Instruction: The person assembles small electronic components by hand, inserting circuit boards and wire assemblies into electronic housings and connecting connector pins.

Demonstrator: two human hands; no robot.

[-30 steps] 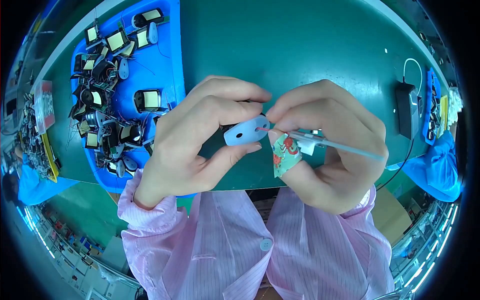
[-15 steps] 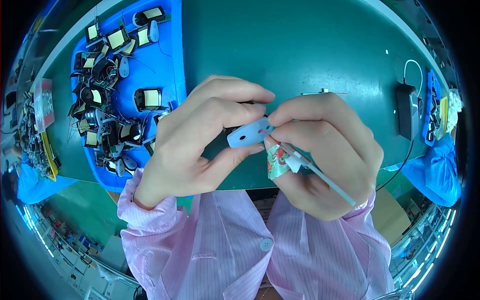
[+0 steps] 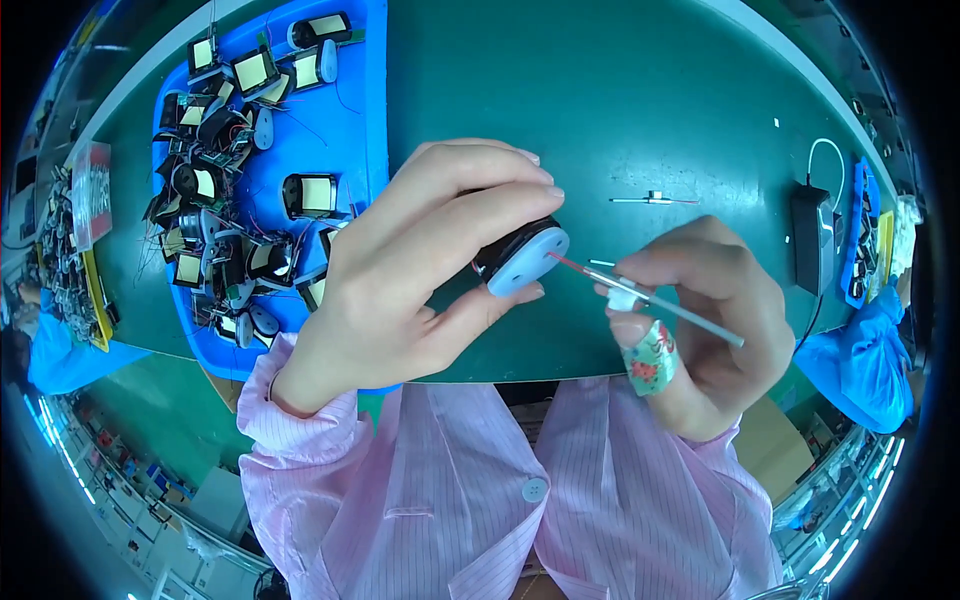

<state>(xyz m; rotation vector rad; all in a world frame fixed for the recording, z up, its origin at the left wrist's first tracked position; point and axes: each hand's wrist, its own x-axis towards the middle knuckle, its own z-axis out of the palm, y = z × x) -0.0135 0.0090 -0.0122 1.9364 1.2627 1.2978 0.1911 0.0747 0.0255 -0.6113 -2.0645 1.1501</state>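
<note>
One device [image 3: 530, 262] is gripped by the left hand [image 3: 395, 265], one tube [image 3: 696, 321] pinched by the right hand [image 3: 738, 300].

Glossy green worktable [image 3: 580, 100]; green floor [image 3: 165, 400] below; bright strip lights [image 3: 882, 492] at lower right

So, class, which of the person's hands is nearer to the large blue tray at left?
Left. The left hand is beside the large blue tray, overlapping its right edge in this view; the right hand is farther off to the right, beyond the pale-faced black housing.
</note>
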